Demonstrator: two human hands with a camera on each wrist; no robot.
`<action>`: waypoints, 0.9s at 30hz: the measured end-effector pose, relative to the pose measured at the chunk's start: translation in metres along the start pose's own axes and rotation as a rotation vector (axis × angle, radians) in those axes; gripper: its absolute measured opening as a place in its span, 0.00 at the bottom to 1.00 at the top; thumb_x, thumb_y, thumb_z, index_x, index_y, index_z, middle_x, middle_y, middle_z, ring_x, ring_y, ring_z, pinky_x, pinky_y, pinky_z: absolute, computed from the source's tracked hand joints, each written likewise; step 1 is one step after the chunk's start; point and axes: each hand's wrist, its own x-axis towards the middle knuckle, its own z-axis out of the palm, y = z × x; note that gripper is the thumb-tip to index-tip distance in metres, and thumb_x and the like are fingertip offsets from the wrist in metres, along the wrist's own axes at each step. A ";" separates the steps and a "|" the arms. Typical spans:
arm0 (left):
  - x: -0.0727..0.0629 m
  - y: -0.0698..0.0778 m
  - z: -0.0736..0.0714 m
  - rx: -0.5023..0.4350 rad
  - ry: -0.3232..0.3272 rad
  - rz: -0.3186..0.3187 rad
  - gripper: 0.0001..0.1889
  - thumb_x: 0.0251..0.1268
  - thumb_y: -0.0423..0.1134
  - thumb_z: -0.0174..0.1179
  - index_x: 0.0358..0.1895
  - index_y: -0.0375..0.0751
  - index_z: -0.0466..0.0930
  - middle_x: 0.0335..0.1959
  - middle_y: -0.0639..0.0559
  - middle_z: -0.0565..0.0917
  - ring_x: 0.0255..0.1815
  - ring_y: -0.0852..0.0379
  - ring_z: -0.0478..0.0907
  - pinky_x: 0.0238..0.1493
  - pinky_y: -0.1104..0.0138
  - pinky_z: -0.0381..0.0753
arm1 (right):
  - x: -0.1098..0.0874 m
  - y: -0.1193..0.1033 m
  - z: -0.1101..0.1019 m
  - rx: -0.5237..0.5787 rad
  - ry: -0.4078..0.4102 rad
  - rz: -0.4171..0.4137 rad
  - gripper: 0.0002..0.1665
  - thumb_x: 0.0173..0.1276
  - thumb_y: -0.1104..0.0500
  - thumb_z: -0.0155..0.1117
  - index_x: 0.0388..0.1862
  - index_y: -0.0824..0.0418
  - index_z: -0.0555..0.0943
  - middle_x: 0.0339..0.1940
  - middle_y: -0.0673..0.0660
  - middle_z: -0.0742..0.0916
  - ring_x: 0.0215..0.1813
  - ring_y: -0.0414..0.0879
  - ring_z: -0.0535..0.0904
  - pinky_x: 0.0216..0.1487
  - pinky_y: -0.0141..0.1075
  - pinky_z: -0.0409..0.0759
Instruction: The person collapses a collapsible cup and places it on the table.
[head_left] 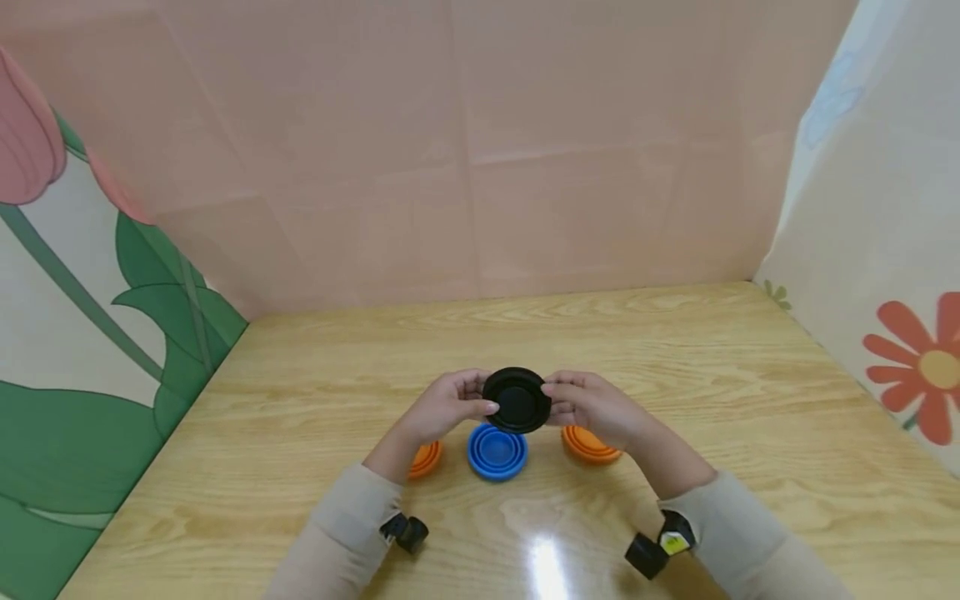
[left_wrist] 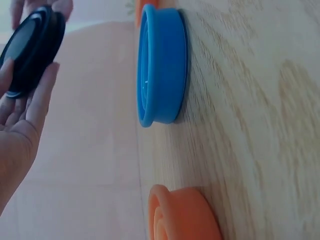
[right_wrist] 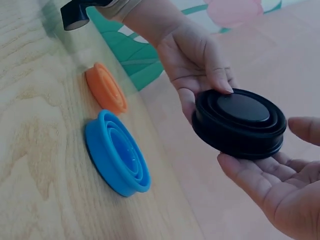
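A black collapsible cup (head_left: 517, 400), folded flat into concentric rings, is held up above the table between both hands. My left hand (head_left: 454, 402) grips its left edge, thumb on top and fingers beneath, as the right wrist view also shows with the left hand (right_wrist: 196, 62). At the opposite edge my right hand (head_left: 592, 406) holds it between thumb and fingers. Below stands a folded blue collapsible cup (head_left: 498, 452), its rings facing up. An orange one (head_left: 592, 445) sits under the right hand, partly covered by it. Another orange one (head_left: 425, 459) is half hidden behind the left wrist.
The wooden table (head_left: 300, 517) meets a plain pink backdrop (head_left: 450, 167) at the back. Panels with printed flowers stand along the left and right sides. Black wrist cameras (head_left: 648, 554) jut out from both sleeves, low over the table.
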 end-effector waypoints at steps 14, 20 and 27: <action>0.002 0.004 0.008 0.063 0.139 0.052 0.13 0.53 0.24 0.55 0.44 0.31 0.73 0.38 0.44 0.77 0.39 0.55 0.74 0.41 0.64 0.74 | 0.003 0.003 0.000 0.107 0.014 0.087 0.30 0.65 0.54 0.50 0.50 0.81 0.62 0.42 0.63 0.78 0.44 0.53 0.76 0.50 0.46 0.68; 0.005 0.002 0.010 0.045 0.132 0.069 0.15 0.53 0.26 0.56 0.46 0.33 0.74 0.42 0.45 0.77 0.40 0.55 0.75 0.42 0.64 0.74 | -0.002 0.004 -0.001 0.153 0.036 0.077 0.31 0.62 0.54 0.54 0.51 0.80 0.62 0.43 0.64 0.78 0.47 0.54 0.75 0.51 0.45 0.67; 0.006 0.005 0.014 0.090 0.139 0.000 0.19 0.53 0.31 0.58 0.51 0.35 0.72 0.54 0.46 0.71 0.50 0.54 0.71 0.47 0.65 0.71 | -0.005 0.005 0.001 0.168 0.153 0.044 0.30 0.60 0.58 0.57 0.52 0.79 0.62 0.45 0.62 0.75 0.48 0.52 0.74 0.52 0.42 0.67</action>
